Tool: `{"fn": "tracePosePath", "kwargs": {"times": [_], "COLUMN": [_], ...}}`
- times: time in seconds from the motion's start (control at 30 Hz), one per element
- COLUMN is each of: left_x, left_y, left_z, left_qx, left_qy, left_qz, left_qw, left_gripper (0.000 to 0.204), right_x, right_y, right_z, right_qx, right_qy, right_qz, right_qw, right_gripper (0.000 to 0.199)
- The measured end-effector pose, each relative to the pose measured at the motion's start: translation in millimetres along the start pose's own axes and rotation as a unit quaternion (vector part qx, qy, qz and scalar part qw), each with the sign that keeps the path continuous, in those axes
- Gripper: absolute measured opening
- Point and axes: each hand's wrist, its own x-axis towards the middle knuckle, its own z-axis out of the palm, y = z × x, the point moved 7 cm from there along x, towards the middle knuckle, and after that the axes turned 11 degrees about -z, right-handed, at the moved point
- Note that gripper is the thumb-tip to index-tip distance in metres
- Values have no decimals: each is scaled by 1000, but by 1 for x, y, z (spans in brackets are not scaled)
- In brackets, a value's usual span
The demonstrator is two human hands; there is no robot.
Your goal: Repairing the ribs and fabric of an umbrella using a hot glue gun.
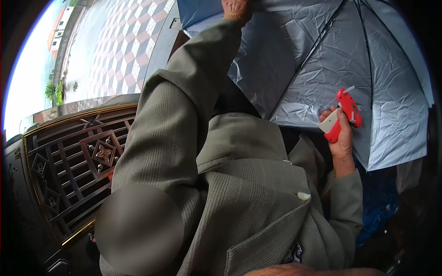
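Neither of my hands shows; only a strip of bare skin [313, 271] lies along the lower edge, and I cannot tell which arm it belongs to. Another person in an olive-grey striped jacket [239, 193] fills the middle of the view. One of their hands [341, 140] grips a red and white hand tool [344, 114] pressed against the silvery inner lining of an open umbrella [322, 60]. Their other arm reaches up, and that hand [237, 8], with a gold bracelet, holds the umbrella's fabric at the top edge.
An ornate dark metal gate with gold trim [78, 156] stands at the left. Red and white checkered paving [129, 41] lies beyond it. Blue cloth [380, 202] hangs under the umbrella at the right.
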Motion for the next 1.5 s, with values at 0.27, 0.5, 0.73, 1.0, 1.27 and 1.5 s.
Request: {"fn": "tracePosePath", "kwargs": {"times": [0.27,0.5,0.73,1.0,1.27,1.5], "left_x": [-37,-40,21,20,-26,-34], "left_y": [-18,-6,-6,17,15,-22], "left_z": [9,-3,13,31,-10,-111], "left_qx": [-50,-65,55,59,-70,-120], "left_qy": [5,-83,26,20,-21,158], "left_qz": [-33,-27,37,87,38,70], "left_qw": [998,994,997,994,997,978], "left_gripper": [26,31,23,27,36,28], "right_x": [3,8,7,5,5,22], "right_y": [0,2,-1,0,-3,-46], "right_z": [12,16,7,7,10,-37], "right_qx": [-20,-33,-12,11,-6,63], "right_qy": [-11,-16,-9,-26,-36,20], "right_qz": [-2,6,4,42,9,-150], "right_qw": [1000,999,1000,999,999,986], "right_gripper": [43,42,37,37,35,31]}}
